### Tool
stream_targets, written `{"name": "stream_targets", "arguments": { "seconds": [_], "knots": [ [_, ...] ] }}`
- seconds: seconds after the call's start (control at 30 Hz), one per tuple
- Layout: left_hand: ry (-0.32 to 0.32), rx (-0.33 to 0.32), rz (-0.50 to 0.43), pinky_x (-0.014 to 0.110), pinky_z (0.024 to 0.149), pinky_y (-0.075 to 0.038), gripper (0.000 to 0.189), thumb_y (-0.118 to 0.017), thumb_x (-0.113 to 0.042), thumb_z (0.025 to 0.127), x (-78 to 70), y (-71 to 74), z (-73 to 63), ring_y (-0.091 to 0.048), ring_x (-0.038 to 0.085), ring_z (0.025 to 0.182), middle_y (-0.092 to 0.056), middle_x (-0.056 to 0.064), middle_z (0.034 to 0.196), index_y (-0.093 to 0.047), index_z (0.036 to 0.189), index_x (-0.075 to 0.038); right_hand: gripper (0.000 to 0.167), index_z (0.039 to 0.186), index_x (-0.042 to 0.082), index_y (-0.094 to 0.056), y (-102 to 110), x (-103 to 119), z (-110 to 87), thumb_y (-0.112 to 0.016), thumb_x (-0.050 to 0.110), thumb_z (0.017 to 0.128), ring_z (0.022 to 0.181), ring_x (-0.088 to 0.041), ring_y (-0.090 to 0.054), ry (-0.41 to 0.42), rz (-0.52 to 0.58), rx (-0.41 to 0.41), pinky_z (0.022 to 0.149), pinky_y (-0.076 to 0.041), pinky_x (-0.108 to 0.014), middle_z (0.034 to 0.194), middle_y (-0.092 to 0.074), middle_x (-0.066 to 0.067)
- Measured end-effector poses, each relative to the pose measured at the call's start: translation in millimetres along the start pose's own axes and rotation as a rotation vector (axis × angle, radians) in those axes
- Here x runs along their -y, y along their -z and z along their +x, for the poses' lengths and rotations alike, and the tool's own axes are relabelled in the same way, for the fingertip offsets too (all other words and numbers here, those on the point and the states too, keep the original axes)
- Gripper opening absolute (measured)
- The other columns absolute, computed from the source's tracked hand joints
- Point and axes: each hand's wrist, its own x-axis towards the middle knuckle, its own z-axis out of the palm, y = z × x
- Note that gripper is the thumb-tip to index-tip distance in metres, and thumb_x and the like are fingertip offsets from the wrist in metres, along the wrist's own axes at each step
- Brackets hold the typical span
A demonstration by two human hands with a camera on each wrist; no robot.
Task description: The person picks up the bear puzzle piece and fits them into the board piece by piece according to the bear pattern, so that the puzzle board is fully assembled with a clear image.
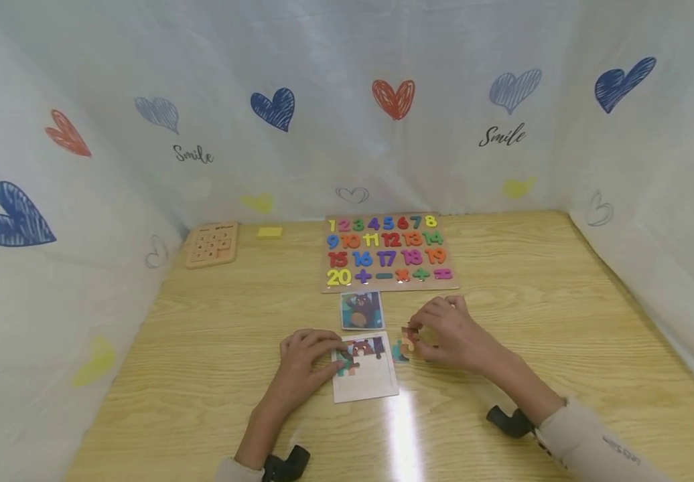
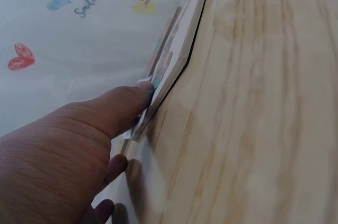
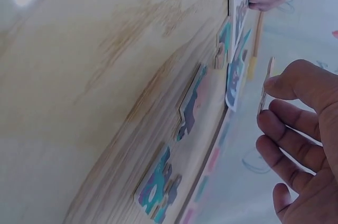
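Heart-printed sheeting [image 1: 323,150] backs a wood-grained table [image 1: 232,301]. The left hand [image 1: 305,365], thumb and forefinger parted, touches a square tray [image 1: 368,388] along its left edge; past the right edge, the right hand [image 1: 452,337] pinches a thin puzzle piece [image 1: 408,337].

The puzzle tray [image 1: 366,387] looks like smooth, matt wood; beneath it, the wood-grain tabletop [image 1: 214,348] shines; beyond it are glossy numerals [image 1: 386,258] and a creased, plastic-looking sheet [image 1: 335,154].
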Motion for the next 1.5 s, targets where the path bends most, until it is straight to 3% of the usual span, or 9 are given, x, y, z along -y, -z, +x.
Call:
{"name": "stream_targets", "arguments": {
  "seconds": [0.43, 0.77, 1.5],
  "knots": [
    [-0.009, -0.008, 0.012, 0.054, 0.098, -0.022, 0.022, -0.074, -0.030, 0.091, 0.8, -0.4, -1.1, -0.046, 0.023, 0.119, -0.063, -0.008, 0.126, -0.075, 0.113, -0.027, 0.014, 0.090, 0.020, -0.073, -9.8, 14.3, 3.7, -0.080, 0.017, 0.078, 0.095, -0.012, -0.058, 0.052, 0.028, -0.036, 0.088, -0.032, -0.046, 0.093, -0.069, 0.012],
    [-0.031, -0.020, 0.009, 0.053, 0.096, -0.023, 0.024, -0.075, -0.031, 0.090, 3.5, -2.6, -1.0, -0.045, 0.022, 0.119, -0.062, -0.009, 0.126, -0.075, 0.114, -0.027, 0.015, 0.093, 0.020, -0.073, -13.8, 26.9, 6.8, -0.080, 0.018, 0.080, 0.099, -0.013, -0.059, 0.047, 0.031, 0.013, 0.092, -0.035, -0.050, 0.097, -0.070, 0.011],
    [-0.017, 0.006, 0.015, 0.055, 0.097, -0.023, 0.024, -0.074, -0.030, 0.091, 1.1, -1.5, 0.1, -0.045, 0.024, 0.121, -0.063, -0.006, 0.128, -0.074, 0.115, -0.027, 0.018, 0.100, 0.019, -0.074, -28.5, 40.9, 19.1, -0.077, 0.020, 0.082, 0.104, -0.014, -0.056, 0.079, 0.070, 0.098, 0.095, -0.033, -0.046, 0.102, -0.068, 0.009]
  ]
}}
